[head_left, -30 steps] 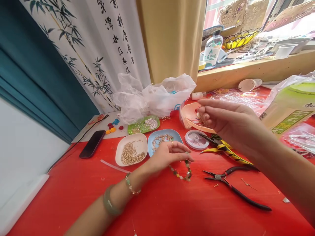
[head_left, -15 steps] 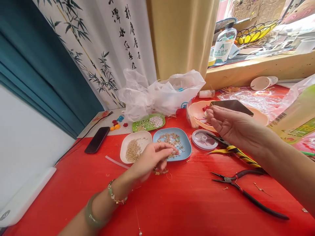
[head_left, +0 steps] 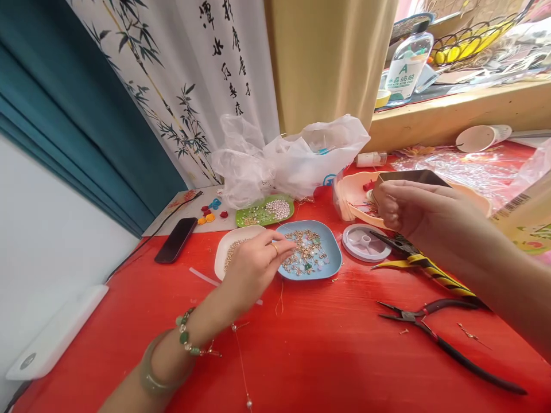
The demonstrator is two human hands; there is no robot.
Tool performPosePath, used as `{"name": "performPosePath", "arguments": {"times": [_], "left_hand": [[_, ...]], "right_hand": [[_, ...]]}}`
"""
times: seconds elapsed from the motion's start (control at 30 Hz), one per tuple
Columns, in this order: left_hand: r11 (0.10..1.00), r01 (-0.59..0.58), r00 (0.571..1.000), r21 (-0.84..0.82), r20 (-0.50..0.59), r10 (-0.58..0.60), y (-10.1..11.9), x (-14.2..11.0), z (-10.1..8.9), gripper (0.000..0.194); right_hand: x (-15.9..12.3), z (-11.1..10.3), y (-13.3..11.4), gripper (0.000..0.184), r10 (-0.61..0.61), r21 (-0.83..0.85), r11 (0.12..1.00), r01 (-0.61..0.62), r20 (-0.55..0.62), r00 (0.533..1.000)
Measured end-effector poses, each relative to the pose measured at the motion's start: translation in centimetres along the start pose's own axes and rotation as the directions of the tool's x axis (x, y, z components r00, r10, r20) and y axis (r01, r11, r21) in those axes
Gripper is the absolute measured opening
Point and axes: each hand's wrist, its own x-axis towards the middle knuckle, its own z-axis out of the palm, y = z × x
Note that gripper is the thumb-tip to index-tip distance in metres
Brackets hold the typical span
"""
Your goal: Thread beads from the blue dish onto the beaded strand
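Note:
My left hand (head_left: 253, 267) is closed in a pinch at the left edge of the blue tray (head_left: 333, 269), which holds mixed gold, green and clear beads. A fine thread (head_left: 243, 367) with small pearl beads hangs below this hand, and a thin loop shows under the fingers; what lies between the fingertips is hidden. My right hand (head_left: 417, 209) is raised with curled fingers in front of a peach tray (head_left: 482, 203) and a dark flat object (head_left: 424, 179); anything in its fingers is too small to make out. My left wrist wears a beaded bracelet (head_left: 185, 335) and a jade bangle (head_left: 148, 373).
A cream tray (head_left: 221, 252) of gold beads and a green tray (head_left: 258, 221) of pearls stand behind my left hand. Black-handled pliers (head_left: 434, 321), yellow-black pliers (head_left: 434, 278) and a clear spool (head_left: 365, 244) lie right. A phone (head_left: 176, 241) lies left, plastic bags (head_left: 310, 160) behind.
My left hand has drawn back leftward from over the blue tray, bringing the thread along. My right hand's fingers have curled in more. The view has shifted slightly.

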Motion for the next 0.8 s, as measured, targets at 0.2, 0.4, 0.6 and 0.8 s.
{"name": "performPosePath", "arguments": {"times": [0.2, 0.4, 0.6, 0.8], "left_hand": [[0.997, 0.043, 0.999, -0.065, 0.036, -0.04, 0.7, 0.0, -1.2, 0.014], [0.802, 0.386, 0.92, -0.456, 0.253, -0.299, 1.1, 0.9, -2.0, 0.013], [0.619, 0.489, 0.871, -0.614, 0.309, -0.381, 0.0, 0.9, -1.0, 0.009], [0.444, 0.625, 0.776, -0.642, 0.45, -0.441, 0.4, 0.7, -1.2, 0.01]], "right_hand": [[-1.1, 0.6, 0.3, 0.015, -0.047, -0.312, 0.949, 0.034, -0.036, 0.998], [-1.1, 0.6, 0.4, 0.016, 0.033, -0.307, 0.952, -0.011, 0.066, 0.997], [-0.7, 0.6, 0.4, 0.011, 0.057, -0.241, 0.969, -0.05, 0.023, 0.998], [-1.6, 1.1, 0.7, 0.015, -0.044, -0.416, 0.902, 0.115, 0.176, 0.983]]}}
